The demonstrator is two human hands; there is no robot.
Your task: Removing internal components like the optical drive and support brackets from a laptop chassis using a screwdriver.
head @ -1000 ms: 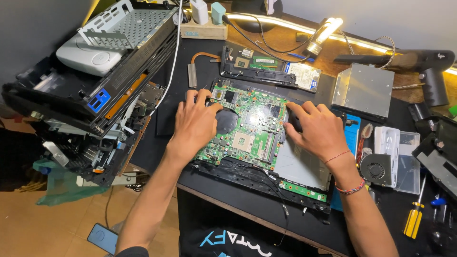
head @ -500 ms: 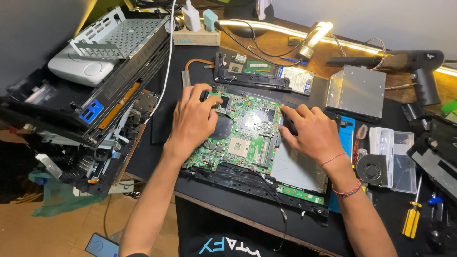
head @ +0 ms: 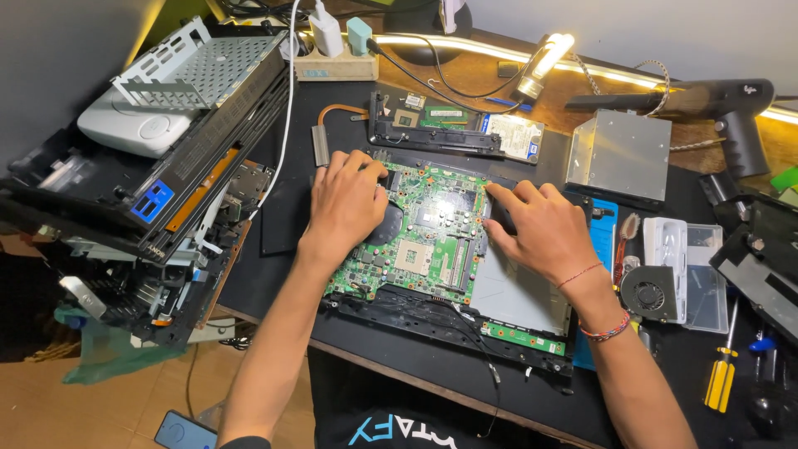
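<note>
A green laptop motherboard lies in a black laptop base on the dark desk. My left hand rests on the board's upper left corner, fingers curled over its edge. My right hand presses down at the board's upper right, fingers spread over a dark part beside a bare metal plate. Neither hand holds a tool.
A stack of dismantled black and grey cases crowds the left. A copper heat pipe, a black frame piece, a silver drive, a fan, a clear box, a yellow screwdriver and a black hot-air gun surround the laptop.
Both hands have slid slightly toward the board's far edge, the left over the upper left corner, the right toward the upper right. The camera view has shifted a little.
</note>
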